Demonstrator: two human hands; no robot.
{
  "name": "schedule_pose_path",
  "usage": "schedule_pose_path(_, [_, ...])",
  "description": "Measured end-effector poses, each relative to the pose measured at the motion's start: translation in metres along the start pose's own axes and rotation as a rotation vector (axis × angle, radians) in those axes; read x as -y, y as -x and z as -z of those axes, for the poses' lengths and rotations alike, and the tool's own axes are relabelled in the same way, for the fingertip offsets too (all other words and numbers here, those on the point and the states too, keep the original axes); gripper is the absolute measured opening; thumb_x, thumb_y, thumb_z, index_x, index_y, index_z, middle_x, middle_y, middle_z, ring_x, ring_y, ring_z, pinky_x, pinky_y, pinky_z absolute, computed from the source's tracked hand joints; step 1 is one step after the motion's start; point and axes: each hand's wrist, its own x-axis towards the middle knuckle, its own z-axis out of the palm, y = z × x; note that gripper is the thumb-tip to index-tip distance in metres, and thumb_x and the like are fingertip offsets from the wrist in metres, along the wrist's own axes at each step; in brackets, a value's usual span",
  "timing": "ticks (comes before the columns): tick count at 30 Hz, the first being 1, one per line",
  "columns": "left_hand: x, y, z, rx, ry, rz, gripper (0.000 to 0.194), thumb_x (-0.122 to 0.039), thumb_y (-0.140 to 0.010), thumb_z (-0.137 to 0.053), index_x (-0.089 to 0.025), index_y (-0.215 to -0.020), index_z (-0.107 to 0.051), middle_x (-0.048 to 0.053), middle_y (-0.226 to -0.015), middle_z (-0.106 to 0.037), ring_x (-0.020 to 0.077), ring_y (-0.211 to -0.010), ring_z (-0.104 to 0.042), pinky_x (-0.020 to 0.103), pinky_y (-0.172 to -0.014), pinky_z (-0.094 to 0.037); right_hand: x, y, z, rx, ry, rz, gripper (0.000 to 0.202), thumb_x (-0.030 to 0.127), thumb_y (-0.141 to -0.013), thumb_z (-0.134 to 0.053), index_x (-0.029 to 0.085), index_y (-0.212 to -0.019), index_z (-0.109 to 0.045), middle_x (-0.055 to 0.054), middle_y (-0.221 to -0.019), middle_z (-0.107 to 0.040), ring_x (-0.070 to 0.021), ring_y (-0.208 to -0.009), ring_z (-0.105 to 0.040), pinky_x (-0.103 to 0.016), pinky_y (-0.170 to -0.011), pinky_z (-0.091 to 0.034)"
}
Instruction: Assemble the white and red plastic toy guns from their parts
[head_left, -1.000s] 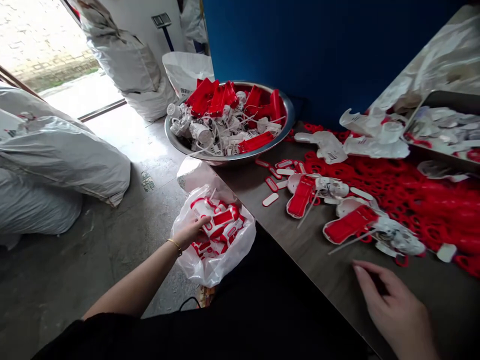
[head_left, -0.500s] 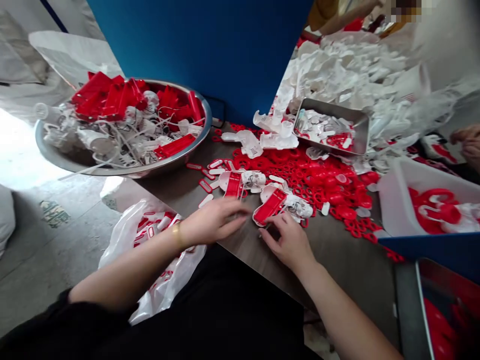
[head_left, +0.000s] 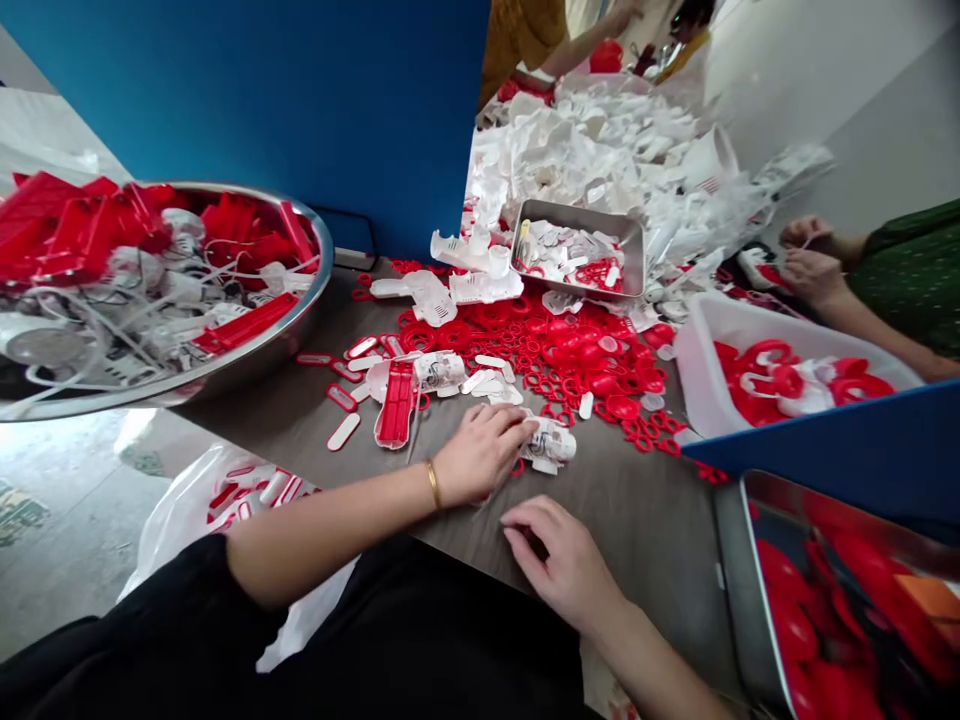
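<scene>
My left hand (head_left: 484, 455), with a gold bracelet at its wrist, lies over a dryer-shaped half shell (head_left: 553, 442). Its fingers curl onto the handle end and hide most of it; the white barrel with thin wires shows on the right. My right hand (head_left: 566, 565) hovers near the table's front edge, fingers loosely bent, a gap between thumb and forefinger, nothing visible in it. To the left of my left hand lies a second dryer-shaped half shell (head_left: 441, 371) with a red handle insert (head_left: 395, 405). White and red oval pieces (head_left: 343, 432) are scattered beside it.
A steel bowl (head_left: 300, 335) heaped with red and white parts stands left. Red rings (head_left: 536, 355) cover the table's middle, below a metal tray (head_left: 637, 262). To the right are a white bin (head_left: 694, 385) and a steel tray (head_left: 757, 590). Another person's hands (head_left: 814, 265) work beyond.
The view has swung right. My left hand has moved onto the right-hand half shell, covering its red handle. My right hand has drawn back from that shell toward the table edge.
</scene>
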Motion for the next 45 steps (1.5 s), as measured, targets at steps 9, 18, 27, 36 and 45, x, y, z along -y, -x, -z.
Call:
schedule_pose_path(9, [-0.039,-0.061,0.007,-0.057,0.192,0.026,0.031,-0.022,-0.089,-0.047,-0.019,-0.118,-0.058,0.009,-0.126,-0.055,0.0234,-0.118,-0.047,0.041,-0.102,-0.039,-0.022,0.038,0.044,-0.319,0.069,-0.112,0.018,0.016,-0.084,-0.054,0.029,-0.095,-0.060,-0.003,-0.087,-0.066,-0.0208,-0.080,-0.066,-0.034,-0.069,-0.057])
schedule_pose_path(18, [-0.026,-0.208,-0.035,0.271,-0.228,-0.060,0.044,-0.032,-0.075,-0.071,-0.014,-0.114,-0.065,0.020,-0.139,-0.047,0.0414,-0.133,-0.034,0.063,-0.106,-0.027,-0.148,-0.096,0.128,-0.452,0.273,-1.061,0.068,0.016,-0.072,-0.058,0.012,-0.138,-0.042,-0.025,-0.140,-0.041,-0.0383,-0.131,-0.040,-0.057,-0.106,-0.031])
schedule_pose_path(27, [0.031,-0.174,-0.001,0.012,-0.237,0.028,0.048,-0.031,-0.086,-0.057,-0.016,-0.131,-0.051,0.018,-0.149,-0.034,0.0359,-0.139,-0.026,0.057,-0.113,-0.021,-0.139,-0.084,0.122,-0.416,0.263,-0.919,0.048,0.024,-0.082,-0.054,0.015,-0.129,-0.054,-0.017,-0.118,-0.061,-0.0283,-0.105,-0.060,-0.044,-0.095,-0.045])
schedule_pose_path(36, [0.025,-0.056,0.036,-0.117,0.049,0.148,0.026,-0.014,-0.086,-0.047,-0.014,-0.109,-0.060,0.010,-0.108,-0.058,0.0235,-0.105,-0.055,0.041,-0.096,-0.047,-0.076,-0.116,0.056,-0.098,0.097,-0.519,0.051,0.023,-0.076,-0.068,0.019,-0.126,-0.058,-0.013,-0.120,-0.062,-0.0258,-0.108,-0.061,-0.044,-0.097,-0.047])
schedule_pose_path(45, [0.037,-0.030,0.000,0.000,-0.032,-0.010,0.026,-0.017,-0.090,-0.046,-0.015,-0.114,-0.057,0.013,-0.119,-0.055,0.0250,-0.112,-0.049,0.045,-0.099,-0.043,-0.005,0.017,0.061,0.170,-0.042,-0.225,0.021,0.011,-0.088,-0.046,0.022,-0.092,-0.063,-0.003,-0.091,-0.063,-0.0140,-0.078,-0.063,-0.028,-0.072,-0.054])
